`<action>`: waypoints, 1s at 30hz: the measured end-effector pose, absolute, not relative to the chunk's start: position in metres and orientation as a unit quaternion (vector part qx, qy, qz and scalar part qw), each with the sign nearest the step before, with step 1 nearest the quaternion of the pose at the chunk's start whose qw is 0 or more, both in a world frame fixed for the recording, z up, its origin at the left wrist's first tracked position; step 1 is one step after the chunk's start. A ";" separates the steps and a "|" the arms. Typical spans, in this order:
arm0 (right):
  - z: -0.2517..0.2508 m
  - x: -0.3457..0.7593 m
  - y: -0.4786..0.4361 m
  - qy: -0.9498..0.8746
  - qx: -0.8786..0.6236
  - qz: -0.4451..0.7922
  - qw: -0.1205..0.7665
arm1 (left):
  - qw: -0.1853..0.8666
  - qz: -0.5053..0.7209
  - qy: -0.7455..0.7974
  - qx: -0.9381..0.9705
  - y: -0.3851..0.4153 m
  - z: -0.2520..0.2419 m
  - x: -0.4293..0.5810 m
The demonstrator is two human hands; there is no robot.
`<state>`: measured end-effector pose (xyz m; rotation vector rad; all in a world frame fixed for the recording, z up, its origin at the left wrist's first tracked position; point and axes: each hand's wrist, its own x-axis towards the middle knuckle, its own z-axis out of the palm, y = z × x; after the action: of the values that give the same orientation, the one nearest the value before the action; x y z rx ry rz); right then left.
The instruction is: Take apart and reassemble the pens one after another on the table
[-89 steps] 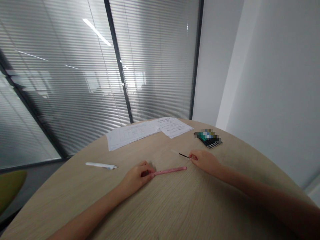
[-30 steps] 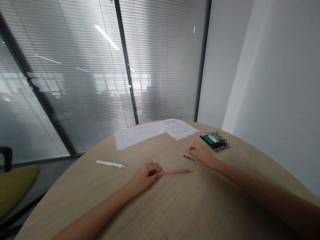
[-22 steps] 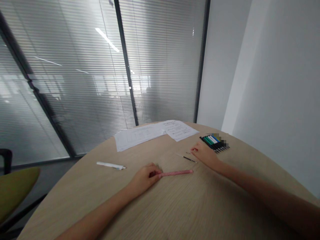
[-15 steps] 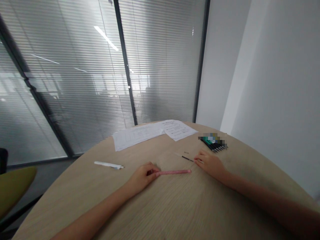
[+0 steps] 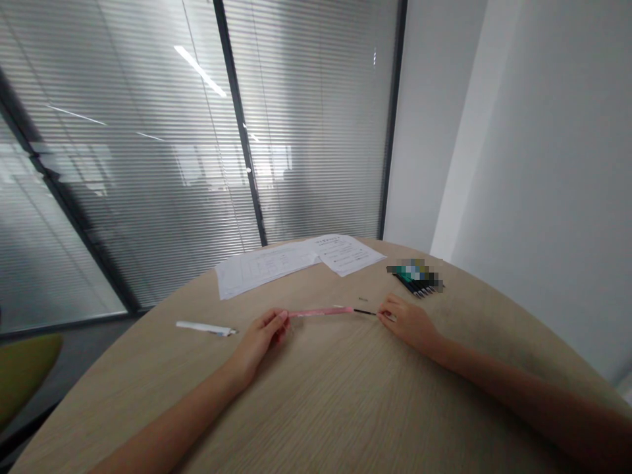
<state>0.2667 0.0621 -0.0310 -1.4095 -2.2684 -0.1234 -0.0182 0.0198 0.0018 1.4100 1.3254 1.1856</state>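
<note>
My left hand (image 5: 264,329) pinches one end of a slim pink pen barrel (image 5: 320,311), which points to the right, above the table. Between the fingertips of my right hand (image 5: 405,321) is a thin pen refill (image 5: 365,312) with a dark section. The dark section of the refill lines up with the barrel's right end; whether it goes inside or passes behind, I cannot tell. A tiny spring-like piece (image 5: 363,299) lies just beyond the refill. Left of my left hand rests a white pen (image 5: 205,328).
Printed papers (image 5: 269,266) lie at the far side of the round wooden table (image 5: 316,408). A pack of dark pens (image 5: 419,284), partly blurred, sits beyond my right hand. At the left edge stands a yellow-green chair (image 5: 29,368). Blinds and a white wall enclose the table.
My left hand has moved away from me and slightly left, bringing the pink barrel up level with the refill. My right hand has stayed nearly in place. The view has shifted slightly.
</note>
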 end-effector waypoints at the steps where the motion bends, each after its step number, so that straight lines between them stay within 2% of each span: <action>1: -0.031 0.267 0.062 -0.818 -0.514 -0.040 0.254 | 0.434 0.502 0.518 0.540 0.021 0.001 -0.019; 5: -0.029 0.271 0.064 -0.796 -0.503 -0.017 0.335 | 0.453 0.574 0.498 0.466 0.025 -0.002 -0.022; 11: -0.026 0.272 0.061 -0.800 -0.454 0.008 0.392 | 0.445 0.598 0.502 0.438 0.027 -0.003 -0.023; 21: -0.023 0.271 0.057 -0.801 -0.431 0.028 0.414 | 0.443 0.605 0.501 0.433 0.026 -0.002 -0.022; 30: -0.024 0.272 0.059 -0.807 -0.439 0.019 0.394 | 0.444 0.578 0.506 0.460 0.026 -0.002 -0.022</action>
<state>0.2718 0.0589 -0.0245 -1.1148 -2.0470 0.0481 -0.0225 0.0257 -0.0021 1.1414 1.2551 1.4327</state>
